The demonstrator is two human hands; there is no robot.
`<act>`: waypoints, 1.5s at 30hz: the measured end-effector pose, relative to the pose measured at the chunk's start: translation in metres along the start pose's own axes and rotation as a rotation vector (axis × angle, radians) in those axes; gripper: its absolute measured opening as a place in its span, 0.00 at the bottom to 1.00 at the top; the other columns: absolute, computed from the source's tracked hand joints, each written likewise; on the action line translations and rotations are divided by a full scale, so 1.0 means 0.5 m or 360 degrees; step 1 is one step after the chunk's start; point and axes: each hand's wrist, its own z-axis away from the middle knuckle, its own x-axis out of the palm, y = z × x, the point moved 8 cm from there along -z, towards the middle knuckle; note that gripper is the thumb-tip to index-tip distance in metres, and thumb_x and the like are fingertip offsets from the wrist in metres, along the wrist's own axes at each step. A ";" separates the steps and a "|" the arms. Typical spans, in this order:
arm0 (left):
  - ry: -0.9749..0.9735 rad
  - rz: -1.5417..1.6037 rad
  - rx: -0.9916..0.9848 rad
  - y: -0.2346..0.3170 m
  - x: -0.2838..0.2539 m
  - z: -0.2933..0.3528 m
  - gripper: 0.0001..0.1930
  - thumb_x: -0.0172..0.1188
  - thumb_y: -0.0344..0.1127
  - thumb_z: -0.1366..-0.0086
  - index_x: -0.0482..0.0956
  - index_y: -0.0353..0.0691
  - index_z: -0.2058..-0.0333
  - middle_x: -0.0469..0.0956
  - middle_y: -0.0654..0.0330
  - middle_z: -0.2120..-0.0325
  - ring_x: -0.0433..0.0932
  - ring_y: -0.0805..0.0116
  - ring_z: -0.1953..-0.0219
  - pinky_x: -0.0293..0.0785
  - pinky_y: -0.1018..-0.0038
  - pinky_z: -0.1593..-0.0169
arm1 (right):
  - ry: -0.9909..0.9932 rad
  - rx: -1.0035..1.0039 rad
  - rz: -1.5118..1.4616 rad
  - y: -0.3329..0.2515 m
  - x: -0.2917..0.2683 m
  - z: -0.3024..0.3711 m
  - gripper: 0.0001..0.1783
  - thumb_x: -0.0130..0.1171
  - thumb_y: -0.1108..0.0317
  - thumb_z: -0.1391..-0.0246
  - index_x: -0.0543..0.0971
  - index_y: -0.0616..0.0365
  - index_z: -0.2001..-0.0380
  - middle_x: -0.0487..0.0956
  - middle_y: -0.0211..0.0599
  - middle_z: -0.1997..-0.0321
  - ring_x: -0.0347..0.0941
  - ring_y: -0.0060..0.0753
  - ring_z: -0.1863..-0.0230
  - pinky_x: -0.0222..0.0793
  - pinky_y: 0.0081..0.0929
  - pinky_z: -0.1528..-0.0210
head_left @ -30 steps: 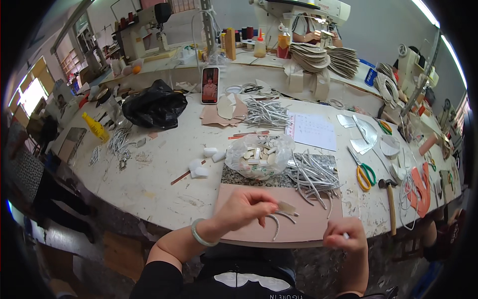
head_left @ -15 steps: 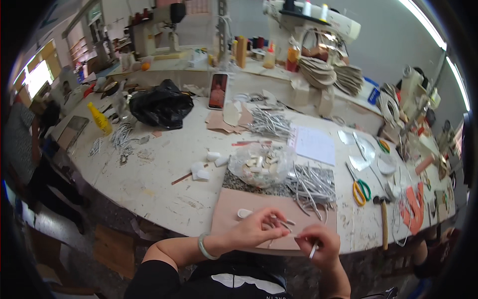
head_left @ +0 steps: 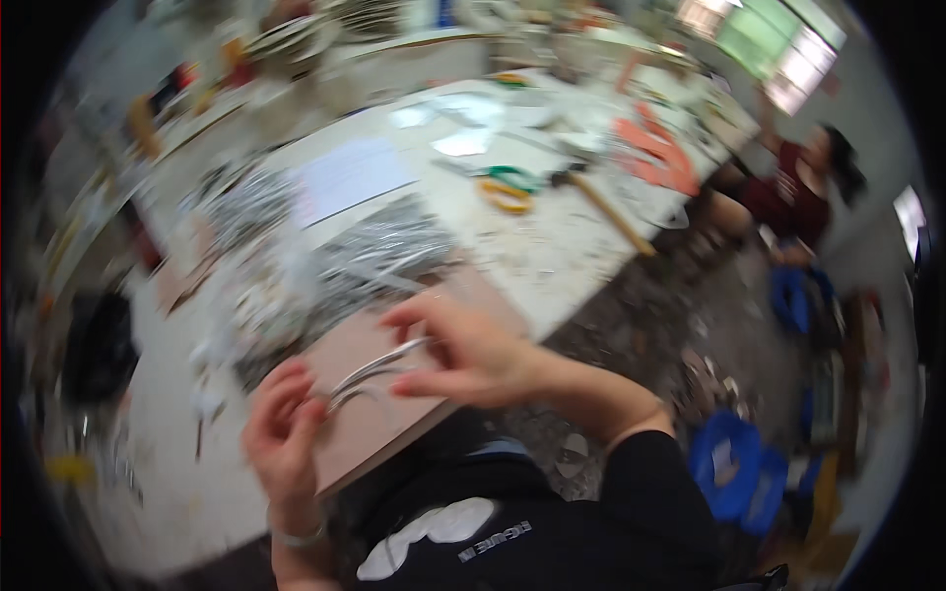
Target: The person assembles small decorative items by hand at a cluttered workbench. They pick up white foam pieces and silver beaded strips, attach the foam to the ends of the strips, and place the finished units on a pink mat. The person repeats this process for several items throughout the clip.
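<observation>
A few thin silver-grey strips curve between my two hands over the pinkish-brown board. My left hand is closed at their lower left end, with thumb and fingers together. The upper right end runs into the curled fingers of my right hand, whose thumb lies apart below. Motion smears the strips' ends. Just beyond the board lies a bundle of similar silver strips, and left of it a clear plastic bag of small pale pieces.
White paper lies beyond the bundle. To the right on the white table are scissors, a hammer and orange-red cut material. A person sits past the table's right edge; blue bags lie on the floor.
The view has swung to the right and tilted, bringing in the seated person and floor. My hands have moved apart, with silver strips now stretched between them; the white stick at my right hand no longer shows.
</observation>
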 end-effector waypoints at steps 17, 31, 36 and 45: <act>-0.0314 0.0311 -0.0274 0.011 0.081 -0.007 0.08 0.60 0.21 0.45 0.77 0.30 0.64 0.74 0.49 0.60 0.77 0.68 0.66 0.79 0.76 0.66 | -0.0002 0.0435 -0.0652 0.023 0.012 0.036 0.09 0.61 0.68 0.46 0.80 0.63 0.65 0.79 0.30 0.73 0.73 0.15 0.74 0.69 0.16 0.74; -0.0426 0.0213 -0.0467 -0.009 0.043 0.018 0.08 0.61 0.16 0.45 0.78 0.30 0.65 0.80 0.52 0.64 0.79 0.68 0.60 0.77 0.74 0.54 | -0.0533 0.0721 -0.0491 0.021 0.094 0.001 0.10 0.59 0.68 0.46 0.80 0.65 0.66 0.76 0.29 0.80 0.71 0.14 0.80 0.66 0.15 0.79; -0.0396 0.0153 -0.0583 -0.015 0.037 0.023 0.07 0.61 0.17 0.44 0.79 0.30 0.66 0.80 0.53 0.66 0.79 0.70 0.61 0.77 0.75 0.54 | -0.0603 0.0763 -0.0427 0.022 0.102 -0.007 0.10 0.59 0.68 0.46 0.80 0.65 0.66 0.76 0.28 0.81 0.70 0.14 0.81 0.63 0.15 0.80; -0.0436 0.0222 -0.0526 -0.024 0.026 0.019 0.07 0.61 0.18 0.44 0.78 0.29 0.66 0.80 0.53 0.67 0.80 0.70 0.63 0.78 0.75 0.56 | -0.0609 0.0644 -0.0345 0.017 0.109 -0.021 0.10 0.59 0.68 0.46 0.80 0.65 0.67 0.77 0.27 0.79 0.70 0.13 0.80 0.64 0.15 0.79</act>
